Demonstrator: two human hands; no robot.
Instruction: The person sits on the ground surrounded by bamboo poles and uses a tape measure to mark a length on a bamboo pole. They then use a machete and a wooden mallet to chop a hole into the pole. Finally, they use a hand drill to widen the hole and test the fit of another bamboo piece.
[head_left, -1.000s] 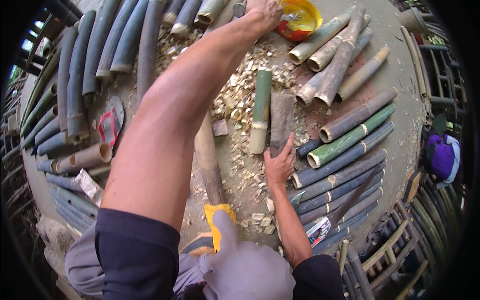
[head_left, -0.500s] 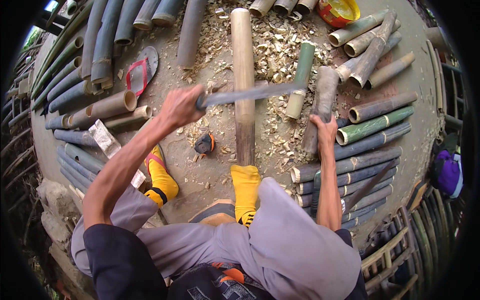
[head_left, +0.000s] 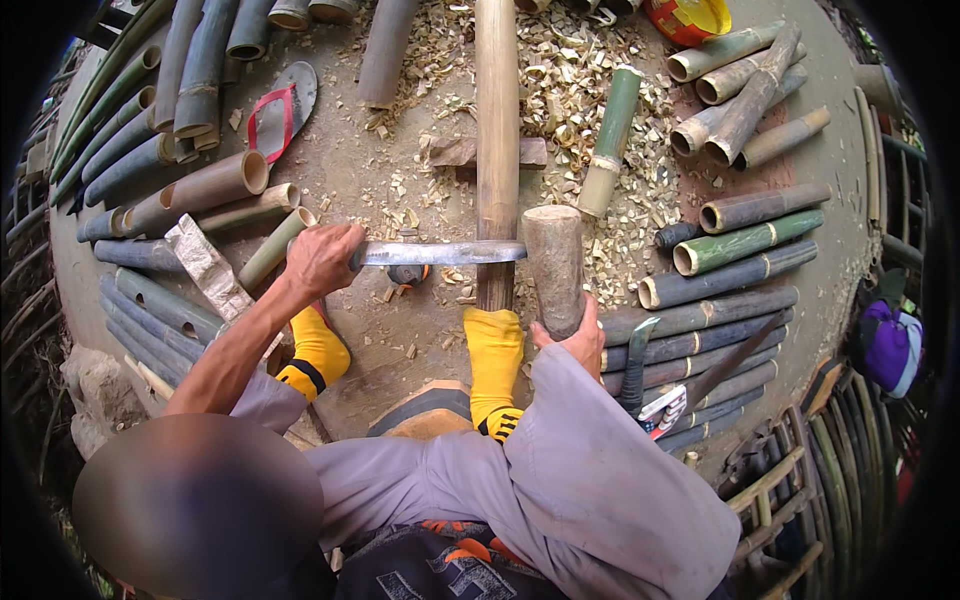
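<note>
My left hand is closed round the handle of a machete. Its blade lies crosswise over a long bamboo pole, close to the pole's darker near end. In my right hand is a thick round wooden mallet, gripped at its near end, with its far end beside the blade's tip. Whether mallet and blade touch I cannot tell. The pole runs away from me over a wooden block. My foot in a yellow sock is against the pole's near end.
A tape measure lies partly behind the blade. Bamboo chips cover the ground around a green bamboo piece. Cut bamboo lengths lie stacked at right, more at left. A curved knife rests near my right knee.
The machete has come nearer to me along the pole. My right hand has brought the mallet left, close to the pole and the blade's tip.
</note>
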